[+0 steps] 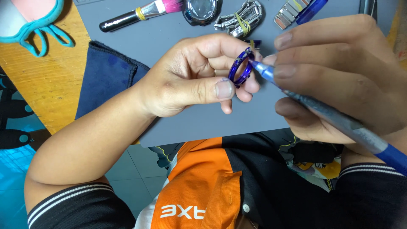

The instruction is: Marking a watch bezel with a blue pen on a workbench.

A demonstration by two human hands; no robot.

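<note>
My left hand (193, 76) pinches a small blue ring-shaped bezel (241, 68) between thumb and fingers, held upright over the grey work mat (169, 38). My right hand (339, 72) grips a blue pen-like marker (335, 118), and its tip touches the upper edge of the blue ring. Both hands hover above the mat's near edge.
At the mat's far side lie a black-handled brush with pink bristles (135, 15), a watch case (201, 10), a metal bracelet (241, 19) with a yellow band and another metal link strap (290, 12). A dark blue cloth (106, 76) covers the wooden table (46, 80) on the left.
</note>
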